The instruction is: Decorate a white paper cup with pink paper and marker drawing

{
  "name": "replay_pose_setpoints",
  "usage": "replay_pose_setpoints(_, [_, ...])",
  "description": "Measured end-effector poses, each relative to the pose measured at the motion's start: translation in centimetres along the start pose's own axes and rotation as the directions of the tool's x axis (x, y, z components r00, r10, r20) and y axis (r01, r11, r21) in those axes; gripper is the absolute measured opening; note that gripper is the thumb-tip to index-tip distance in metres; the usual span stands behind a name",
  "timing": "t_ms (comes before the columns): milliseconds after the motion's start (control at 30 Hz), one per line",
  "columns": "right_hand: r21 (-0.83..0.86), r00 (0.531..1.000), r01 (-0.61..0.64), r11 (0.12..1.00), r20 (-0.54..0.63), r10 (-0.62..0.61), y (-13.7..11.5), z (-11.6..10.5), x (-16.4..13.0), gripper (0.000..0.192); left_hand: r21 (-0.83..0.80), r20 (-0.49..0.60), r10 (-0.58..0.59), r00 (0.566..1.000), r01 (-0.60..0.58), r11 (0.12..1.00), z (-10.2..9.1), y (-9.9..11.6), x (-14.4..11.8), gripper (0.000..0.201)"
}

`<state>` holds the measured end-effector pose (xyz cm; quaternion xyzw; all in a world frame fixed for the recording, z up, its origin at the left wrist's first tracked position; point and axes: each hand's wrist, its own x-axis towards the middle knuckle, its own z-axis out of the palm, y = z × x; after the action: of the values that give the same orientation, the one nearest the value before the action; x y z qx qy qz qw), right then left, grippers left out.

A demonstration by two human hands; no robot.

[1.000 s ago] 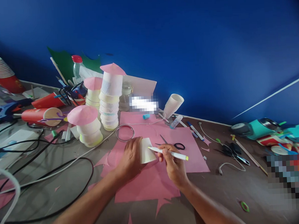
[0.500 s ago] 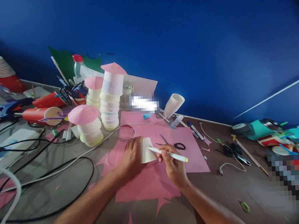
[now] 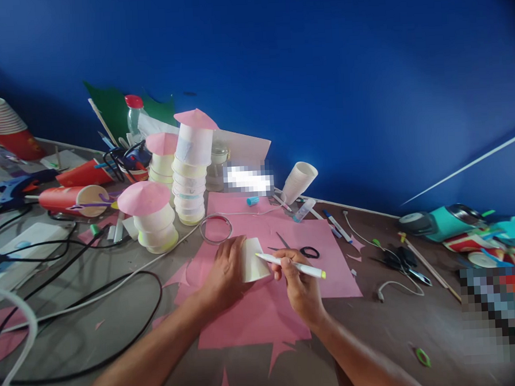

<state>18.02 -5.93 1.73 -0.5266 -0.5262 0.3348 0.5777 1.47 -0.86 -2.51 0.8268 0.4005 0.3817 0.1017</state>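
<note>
Right now I am pressing my left hand (image 3: pixel 225 272) down on a white paper cup (image 3: pixel 253 261) that is sitting upside down on the pink paper (image 3: pixel 255 314). I cannot see inside the cup. My right hand (image 3: pixel 300 288) is pinching a white marker (image 3: pixel 289 264), and its tip is touching the cup's side. Just past the marker, scissors (image 3: pixel 301 249) are lying on the paper. Beyond my left hand, cup towers (image 3: pixel 190 173) are standing with pink paper hats. Since a moment ago, nothing much is moving; both hands are staying put.

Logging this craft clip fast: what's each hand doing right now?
Left hand: closed around the paper cup, pressing it upside down on the pink paper.
Right hand: closed on the marker, tip at the cup.
</note>
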Motion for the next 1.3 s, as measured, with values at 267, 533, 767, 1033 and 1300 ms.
replay_pose_setpoints(267, [-0.062, 1.0, 0.028, 0.998, 0.007, -0.027, 0.58, -0.15, 0.07, 0.034, 0.016, 0.01, 0.017, 1.0, -0.017, 1.0, -0.06, -0.08, -0.12, 0.072])
replay_pose_setpoints(533, [-0.053, 0.999, 0.032, 0.998, -0.015, -0.033, 0.23, -0.02, 0.12, 0.035, 0.015, 0.008, 0.009, 1.0, -0.009, 1.0, -0.23, 0.05, 0.04, 0.076])
replay_pose_setpoints(767, [-0.046, 1.0, 0.01, 0.999, -0.012, -0.01, -0.2, -0.01, 0.15, 0.038, 0.014, 0.001, 0.007, 1.0, -0.007, 1.0, -0.05, -0.02, -0.07, 0.075])
replay_pose_setpoints(1033, [-0.009, 1.0, -0.028, 1.0, 0.002, 0.028, -0.14, -0.12, 0.02, 0.038, 0.033, -0.014, 0.018, 1.0, -0.018, 0.999, 0.02, -0.12, -0.15, 0.074])
replay_pose_setpoints(1300, [-0.034, 0.999, 0.042, 0.999, -0.013, -0.042, 0.06, 0.17, -0.2, 0.037, -0.009, 0.02, -0.018, 1.0, 0.018, 1.0, 0.11, -0.19, -0.22, 0.074])
